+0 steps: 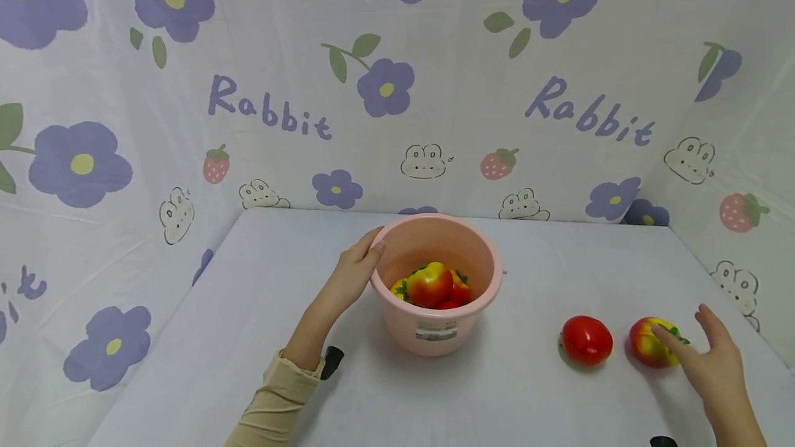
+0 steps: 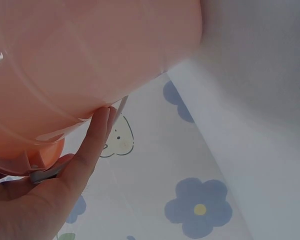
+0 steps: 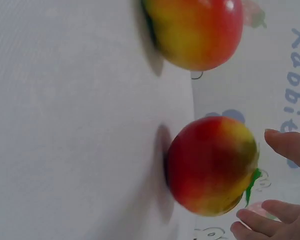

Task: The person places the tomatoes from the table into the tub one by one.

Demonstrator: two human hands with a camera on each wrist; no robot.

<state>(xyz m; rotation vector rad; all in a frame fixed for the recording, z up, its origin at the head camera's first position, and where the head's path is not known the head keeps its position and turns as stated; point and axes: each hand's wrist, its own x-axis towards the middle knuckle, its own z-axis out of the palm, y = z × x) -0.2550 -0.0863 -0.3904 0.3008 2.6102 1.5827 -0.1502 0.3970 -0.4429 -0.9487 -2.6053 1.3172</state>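
A pink bucket [image 1: 435,336] stands mid-table with several red-yellow fruits [image 1: 430,284] inside. My left hand [image 1: 359,266] holds its left rim, thumb at the lip; in the left wrist view a straight finger [image 2: 97,135] lies along the bucket [image 2: 90,60] wall. On the right lie a red fruit [image 1: 586,340] and a red-yellow fruit [image 1: 647,343]. My right hand [image 1: 689,343] hovers open beside the red-yellow fruit [image 3: 210,165], its spread fingers [image 3: 287,147] close on either side of it and holding nothing. The red fruit [image 3: 197,30] lies beyond.
The table [image 1: 248,336] wears a pale cloth. Floral "Rabbit" fabric walls [image 1: 397,102] close it in at the back and on both sides. The bucket carries a small label [image 1: 436,331] on its front.
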